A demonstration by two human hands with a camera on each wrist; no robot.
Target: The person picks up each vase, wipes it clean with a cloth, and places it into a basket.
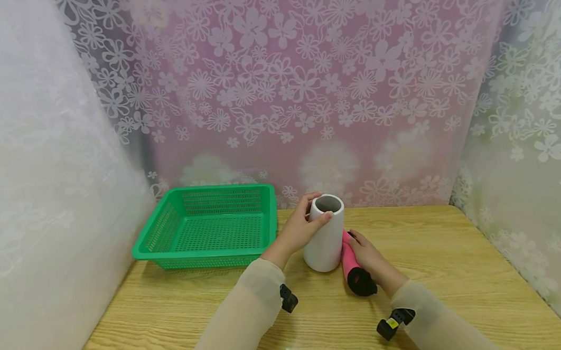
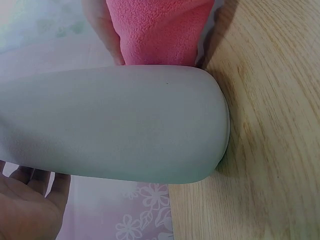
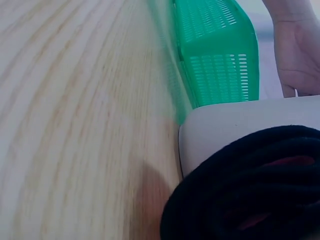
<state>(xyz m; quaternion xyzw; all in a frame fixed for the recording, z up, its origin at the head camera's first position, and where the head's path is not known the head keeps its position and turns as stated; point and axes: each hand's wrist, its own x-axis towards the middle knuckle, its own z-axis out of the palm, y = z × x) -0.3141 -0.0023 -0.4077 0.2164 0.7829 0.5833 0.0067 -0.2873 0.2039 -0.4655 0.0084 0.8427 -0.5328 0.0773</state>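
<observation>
A tall white vase (image 1: 323, 247) with a round open mouth stands on the wooden table. My left hand (image 1: 298, 228) holds it near the rim, thumb across the front and fingers round the far side. Against the vase's right side is a rolled-up pink cloth (image 1: 349, 261) with a black end, gripped by my right hand (image 1: 366, 254). In the left wrist view its fuzzy pink surface (image 2: 160, 32) meets the vase wall (image 2: 115, 122). The right wrist view has the black coiled end (image 3: 245, 195) large in front, hiding the right hand's fingers.
A green plastic basket (image 1: 268, 218) with perforated walls sits on the table (image 1: 432, 251) to the left of the vase. Flower-patterned curtains (image 1: 276, 90) hang behind the table and along both sides. A small black camera is worn on each sleeve.
</observation>
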